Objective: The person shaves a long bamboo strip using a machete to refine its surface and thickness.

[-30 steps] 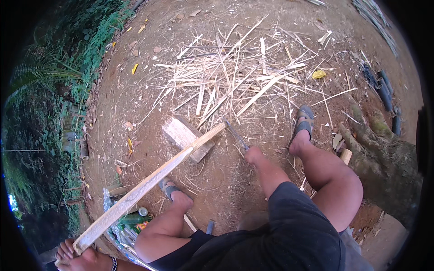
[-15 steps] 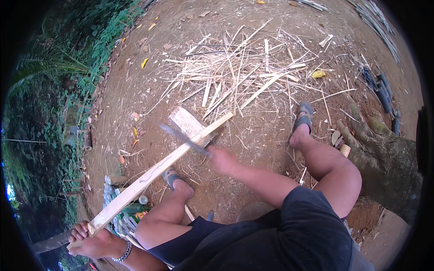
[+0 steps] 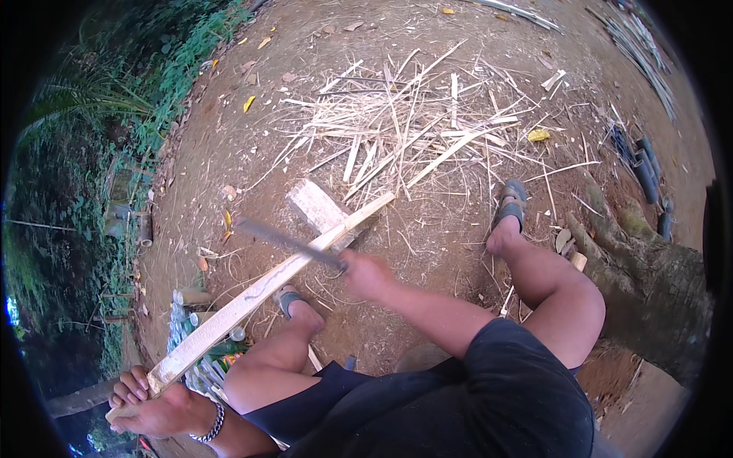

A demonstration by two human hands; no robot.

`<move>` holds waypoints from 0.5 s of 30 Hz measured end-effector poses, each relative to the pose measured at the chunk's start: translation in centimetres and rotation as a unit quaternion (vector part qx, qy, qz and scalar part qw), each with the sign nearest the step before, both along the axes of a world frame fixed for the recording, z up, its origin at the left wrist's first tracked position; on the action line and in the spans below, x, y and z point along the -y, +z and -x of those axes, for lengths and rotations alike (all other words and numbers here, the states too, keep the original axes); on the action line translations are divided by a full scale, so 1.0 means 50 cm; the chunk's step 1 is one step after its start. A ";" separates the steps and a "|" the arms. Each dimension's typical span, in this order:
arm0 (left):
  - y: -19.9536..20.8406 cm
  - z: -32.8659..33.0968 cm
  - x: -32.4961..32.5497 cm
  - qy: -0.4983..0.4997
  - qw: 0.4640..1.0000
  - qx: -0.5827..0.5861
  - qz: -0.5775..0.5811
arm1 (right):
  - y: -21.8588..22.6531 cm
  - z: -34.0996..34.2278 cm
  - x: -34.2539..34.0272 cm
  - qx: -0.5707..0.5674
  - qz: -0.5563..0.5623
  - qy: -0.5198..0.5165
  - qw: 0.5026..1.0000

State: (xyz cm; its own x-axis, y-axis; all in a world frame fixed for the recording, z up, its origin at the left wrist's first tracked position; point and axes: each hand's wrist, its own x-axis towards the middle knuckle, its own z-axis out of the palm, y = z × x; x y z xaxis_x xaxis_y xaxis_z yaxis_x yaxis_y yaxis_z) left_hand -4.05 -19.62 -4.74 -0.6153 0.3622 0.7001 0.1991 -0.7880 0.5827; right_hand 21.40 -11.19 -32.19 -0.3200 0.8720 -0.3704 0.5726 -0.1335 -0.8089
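Note:
My left hand [image 3: 156, 407] is wrapped round the narrowed near end of a long pale wooden plank [image 3: 229, 319] at the lower left. The plank slants away to the upper right, and its far part lies over a wooden block [image 3: 314, 206] on the ground. My right hand [image 3: 366, 275] is closed round the handle of a machete, which the fist mostly hides. The machete's blade [image 3: 286, 241] points left and crosses above the plank near the block. It is blurred by motion, so I cannot tell whether it touches the wood.
Beyond the block lies a wide heap of wood strips and shavings [image 3: 405, 126]. A tree root [image 3: 641, 267] and dark tubes [image 3: 647, 164] are on the right. Bottles [image 3: 217, 351] stand by my left leg. Poles [image 3: 634, 53] lie at the far right; green plants [image 3: 114, 99] border the left.
The machete blade has swung a little left and down, with my right hand shifting slightly left. My left hand still grips the plank, which has barely moved.

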 end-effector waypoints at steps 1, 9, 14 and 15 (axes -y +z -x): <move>0.000 -0.009 -0.003 -0.004 1.000 0.005 0.000 | -0.041 -0.009 -0.006 0.007 0.034 -0.028 0.999; 0.001 -0.027 0.013 0.005 1.000 0.002 -0.008 | -0.049 -0.002 0.013 0.038 -0.029 0.003 0.999; 0.004 -0.034 0.016 -0.006 1.000 0.011 -0.022 | -0.158 -0.075 -0.052 0.087 0.023 -0.084 0.992; 0.001 -0.031 0.012 0.021 1.000 -0.001 -0.014 | -0.115 -0.041 -0.033 0.052 0.045 -0.078 0.995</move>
